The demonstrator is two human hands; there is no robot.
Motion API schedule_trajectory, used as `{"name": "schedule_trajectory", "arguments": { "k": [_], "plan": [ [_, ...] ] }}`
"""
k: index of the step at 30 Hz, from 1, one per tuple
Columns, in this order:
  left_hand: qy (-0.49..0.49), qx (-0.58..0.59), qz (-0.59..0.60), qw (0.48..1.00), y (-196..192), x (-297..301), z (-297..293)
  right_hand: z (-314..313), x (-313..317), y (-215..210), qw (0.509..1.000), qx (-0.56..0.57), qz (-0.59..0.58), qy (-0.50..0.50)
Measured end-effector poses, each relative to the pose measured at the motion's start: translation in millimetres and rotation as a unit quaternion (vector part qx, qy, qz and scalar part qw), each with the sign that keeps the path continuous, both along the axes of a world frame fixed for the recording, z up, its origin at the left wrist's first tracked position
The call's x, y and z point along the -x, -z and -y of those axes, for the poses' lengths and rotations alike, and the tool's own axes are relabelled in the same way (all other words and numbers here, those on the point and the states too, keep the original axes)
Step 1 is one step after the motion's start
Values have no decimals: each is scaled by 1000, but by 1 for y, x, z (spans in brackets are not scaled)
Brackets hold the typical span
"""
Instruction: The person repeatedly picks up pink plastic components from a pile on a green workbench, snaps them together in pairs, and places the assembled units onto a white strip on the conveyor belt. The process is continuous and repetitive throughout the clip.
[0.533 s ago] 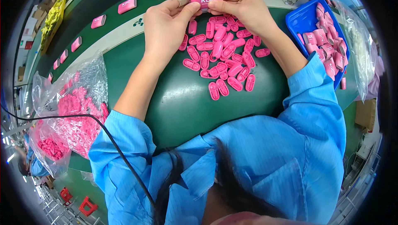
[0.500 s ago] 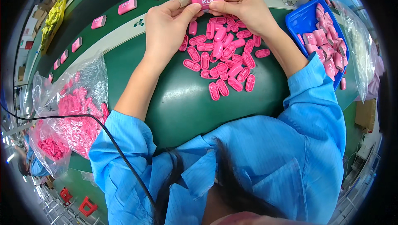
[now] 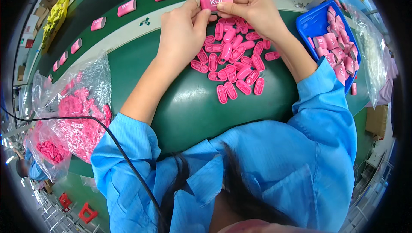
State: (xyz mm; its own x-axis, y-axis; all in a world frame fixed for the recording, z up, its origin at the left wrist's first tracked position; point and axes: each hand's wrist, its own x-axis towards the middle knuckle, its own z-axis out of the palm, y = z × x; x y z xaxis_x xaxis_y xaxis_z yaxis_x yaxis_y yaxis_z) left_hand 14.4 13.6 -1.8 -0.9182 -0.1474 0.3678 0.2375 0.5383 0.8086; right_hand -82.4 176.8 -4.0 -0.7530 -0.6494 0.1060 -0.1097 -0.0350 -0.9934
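Observation:
Over the far side of the green table I hold a pink, flat oval case [image 3: 216,2] with white print facing up. My right hand [image 3: 253,7] grips its right end, thumb on the front and fingers behind. At the left end, my left hand [image 3: 185,24] is closed with its fingertips against the case; a tan cover wraps one finger. Whether a small part sits in that hand is hidden. Just below both hands lies a loose pile of pink oval end caps [image 3: 236,52], some showing their hollow inner side.
A blue tray [image 3: 304,29] of similar pink cases stands at the right, beside a clear plastic bag [image 3: 372,57]. Bags of pink parts [image 3: 79,112] lie at the left, crossed by a black cable [image 3: 64,118]. Beyond a pale rail [image 3: 128,33], several cases [image 3: 127,7] sit on a green belt [image 3: 146,5].
The cases on the belt have shifted left. My left hand has turned, and its thumb has dropped away from the case's front. My right hand keeps its grip.

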Motion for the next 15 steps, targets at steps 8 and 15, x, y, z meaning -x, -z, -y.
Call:
{"name": "schedule_trajectory", "arguments": {
  "k": [8, 15],
  "plan": [
    [-23, 163, 2, 986, -6, -7, -6, 10, -13, -1, 998, -24, -37, 50],
    [-35, 175, -10, 984, 12, 15, 27, 27, 16, -1, 1000, -4, -29, 4]
  ]
}}
